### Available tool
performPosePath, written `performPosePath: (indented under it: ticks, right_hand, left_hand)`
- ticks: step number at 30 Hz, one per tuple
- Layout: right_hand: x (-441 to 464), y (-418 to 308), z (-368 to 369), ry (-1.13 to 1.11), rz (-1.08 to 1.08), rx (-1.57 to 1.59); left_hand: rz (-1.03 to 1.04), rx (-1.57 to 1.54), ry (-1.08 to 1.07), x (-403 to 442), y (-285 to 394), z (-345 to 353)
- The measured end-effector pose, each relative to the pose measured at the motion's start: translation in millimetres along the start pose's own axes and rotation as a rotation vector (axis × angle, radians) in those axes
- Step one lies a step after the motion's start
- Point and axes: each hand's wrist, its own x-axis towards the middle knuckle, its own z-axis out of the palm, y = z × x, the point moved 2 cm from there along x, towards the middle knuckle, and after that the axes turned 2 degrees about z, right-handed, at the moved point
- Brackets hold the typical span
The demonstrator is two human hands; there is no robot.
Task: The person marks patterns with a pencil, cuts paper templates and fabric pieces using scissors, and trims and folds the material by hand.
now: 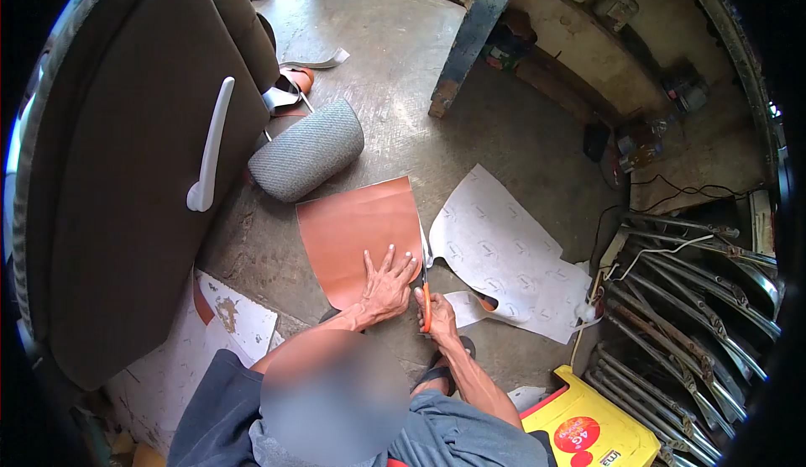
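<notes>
My left hand [388, 289] lies flat with fingers spread on the lower right part of a reddish-brown leatherette sheet [357, 228] on the floor. In my right hand [440, 319] is a pair of scissors [426, 306] with orange handles. Its blades point away from me along the sheet's right edge; whether they are apart is hard to make out. Just right of the blades, a curling piece of the material [495, 244] shows its white printed backing, with a brown face visible at a fold.
A grey headrest [306, 149] lies beyond the sheet, beside a large dark car seat [126, 173] on the left. A blue table leg [474, 39] stands ahead. Metal frames [672, 316] are stacked at right, near a yellow stool [588, 425]. White-backed scraps [239, 312] lie at left.
</notes>
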Motion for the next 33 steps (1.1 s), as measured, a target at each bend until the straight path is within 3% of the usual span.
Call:
performPosePath:
  ticks: [27, 30, 33]
  right_hand:
    - [13.2, -19.8, -4.1, 0.108, -0.007, -0.134]
    - [16.4, -16.1, -1.2, 0.13, -0.034, -0.179]
    - [32.8, 1.0, 6.9, 0.082, -0.223, 0.069]
  left_hand:
    - [0.021, -0.57, -0.153, -12.0, -27.7, -25.3]
    - [-0.029, -0.716, -0.166, -11.1, -34.7, -32.8]
    - [-0.086, -0.825, -0.182, -10.8, -53.5, -24.9]
